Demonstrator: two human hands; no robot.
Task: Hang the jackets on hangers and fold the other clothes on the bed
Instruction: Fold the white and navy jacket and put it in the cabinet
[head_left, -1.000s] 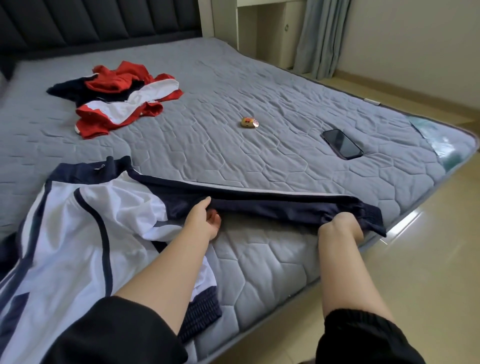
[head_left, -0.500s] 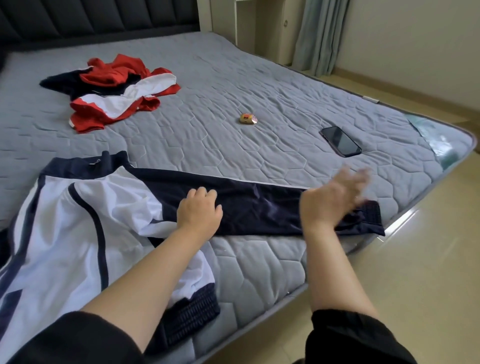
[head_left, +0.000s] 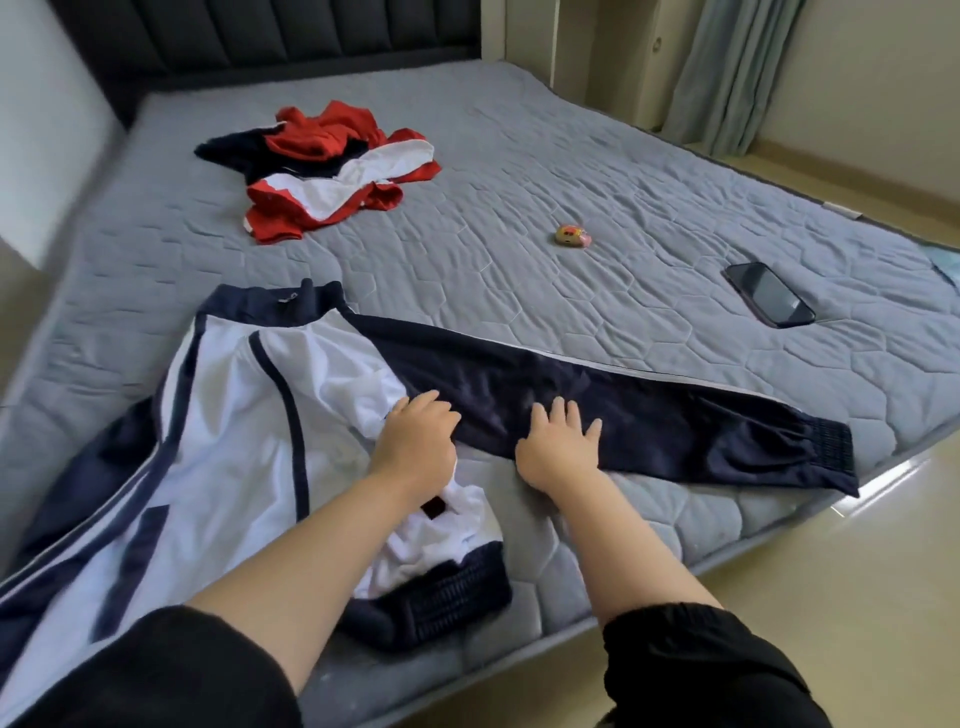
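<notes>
We find the jacket (head_left: 249, 415), white with navy trim, spread at the near edge of the bed (head_left: 571, 156), its navy sleeve (head_left: 675, 421) laid flat to the right toward the mattress corner. The left hand (head_left: 415, 444) rests where the sleeve meets the white body, fingers together and slightly bent, gripping nothing we can see; the right hand (head_left: 558, 447) lies just beside it, palm down on the sleeve, fingers spread wide. Farther up the bed lie a red pile (head_left: 332, 176) of clothes, a toy (head_left: 571, 235) and a phone (head_left: 769, 293), well apart.
</notes>
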